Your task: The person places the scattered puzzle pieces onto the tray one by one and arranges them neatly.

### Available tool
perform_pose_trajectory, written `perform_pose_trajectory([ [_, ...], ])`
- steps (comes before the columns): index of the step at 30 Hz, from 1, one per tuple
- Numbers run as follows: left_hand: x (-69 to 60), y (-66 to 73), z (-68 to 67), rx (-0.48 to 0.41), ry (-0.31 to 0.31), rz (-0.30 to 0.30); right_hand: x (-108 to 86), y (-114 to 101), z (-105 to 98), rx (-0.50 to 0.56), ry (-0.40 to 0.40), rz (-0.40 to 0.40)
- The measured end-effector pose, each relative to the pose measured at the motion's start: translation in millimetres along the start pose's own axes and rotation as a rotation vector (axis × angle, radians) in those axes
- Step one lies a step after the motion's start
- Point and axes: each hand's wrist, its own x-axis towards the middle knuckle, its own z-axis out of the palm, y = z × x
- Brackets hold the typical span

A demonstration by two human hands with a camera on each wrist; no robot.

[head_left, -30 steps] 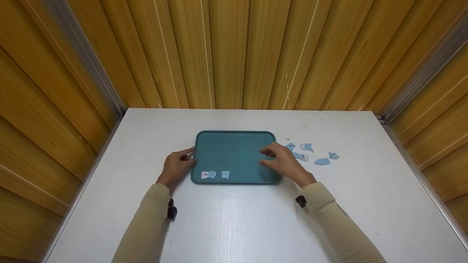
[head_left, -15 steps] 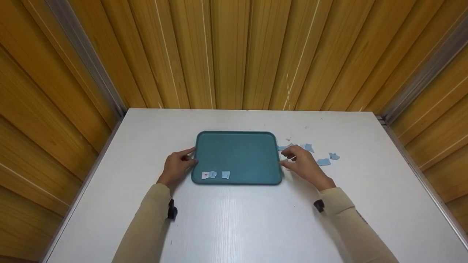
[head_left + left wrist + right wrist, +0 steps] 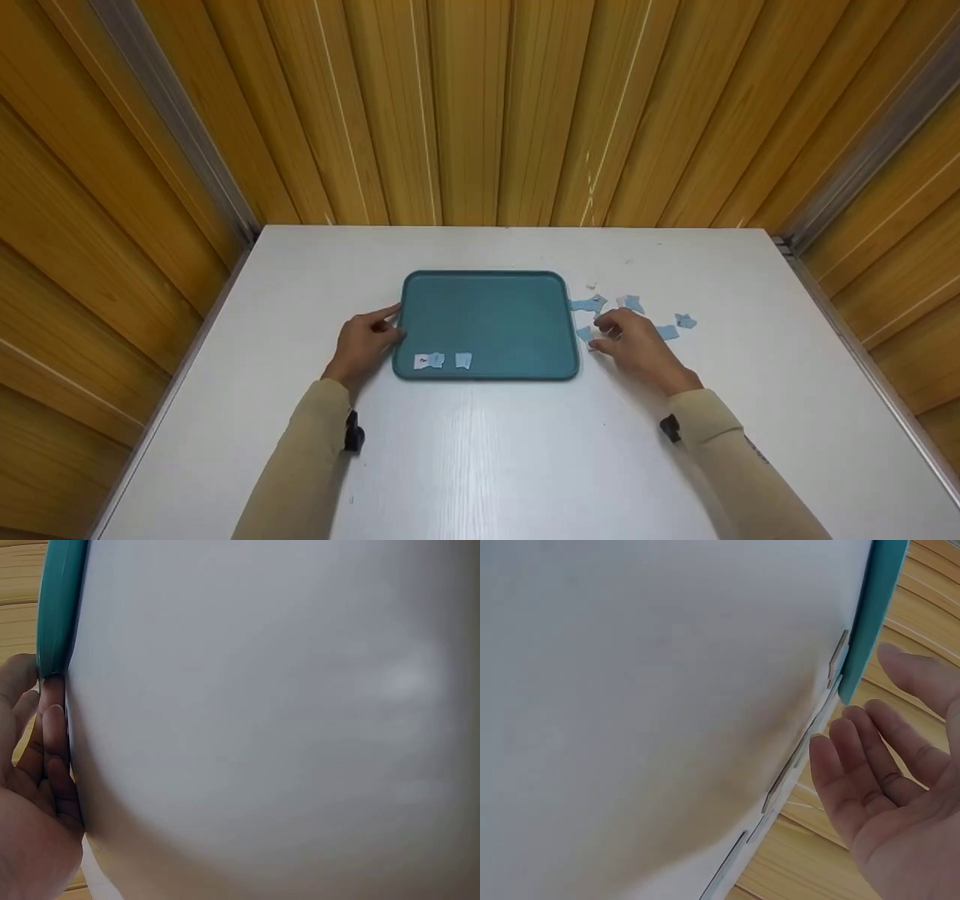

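Observation:
A green tray (image 3: 487, 322) lies on the white table, and my left hand (image 3: 364, 341) holds its left edge, thumb at the rim. In the left wrist view, fingers (image 3: 54, 731) reach under the tray's edge (image 3: 60, 607). Two joined puzzle pieces (image 3: 429, 361) and a separate puzzle piece (image 3: 463, 361) lie in the tray's front left part. My right hand (image 3: 637, 349) hovers just right of the tray over loose light-blue pieces, fingers loosely bent and holding nothing. In the right wrist view, fingers and thumb of this hand (image 3: 900, 780) are apart. It partly hides some pieces.
Loose puzzle pieces lie right of the tray: some by its right edge (image 3: 589, 304), one behind the right hand (image 3: 634, 303), others farther right (image 3: 685, 321). Yellow wood-patterned walls (image 3: 480, 112) enclose the back and sides of the table (image 3: 480, 465).
My right hand has moved right, from above the tray's right part to the loose pieces beside it. The left hand has stayed at the tray's edge.

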Motion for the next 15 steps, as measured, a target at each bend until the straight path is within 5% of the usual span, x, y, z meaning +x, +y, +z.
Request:
perform_pose_trajectory([
  [15,0.8,-1.1,-0.4,-0.004,-0.007,0.004,4.1,-0.8,4.1,-0.069,-0.052,0.069],
])
